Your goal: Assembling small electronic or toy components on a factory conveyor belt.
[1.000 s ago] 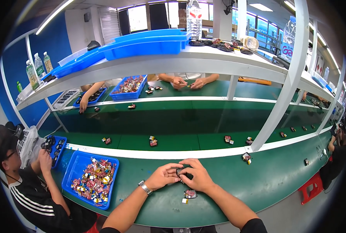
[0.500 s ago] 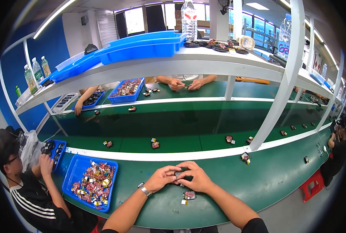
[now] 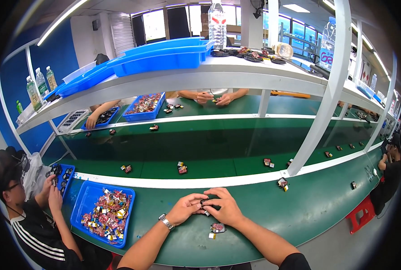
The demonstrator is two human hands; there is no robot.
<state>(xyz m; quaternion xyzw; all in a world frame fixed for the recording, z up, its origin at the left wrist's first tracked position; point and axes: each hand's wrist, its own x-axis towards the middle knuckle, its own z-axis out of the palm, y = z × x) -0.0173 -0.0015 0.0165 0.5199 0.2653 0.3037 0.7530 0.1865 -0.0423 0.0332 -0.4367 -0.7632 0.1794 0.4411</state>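
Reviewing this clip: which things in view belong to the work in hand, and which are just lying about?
Likely part of the work:
- dark piece, between left hand and right hand
- red-and-white assembly beneath them
- blue tray of similar pieces

Seemingly just lying about:
- clear bottle on the shelf
- tape roll

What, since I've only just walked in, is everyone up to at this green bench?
The camera wearer's left hand and right hand together hold a small dark piece over the green bench. A loose reddish part with a pale tab lies on the bench between the forearms. To the left sits a large blue tray with many similar parts in it. Further left, a co-worker has both hands raised beside a smaller blue tray of dark parts.
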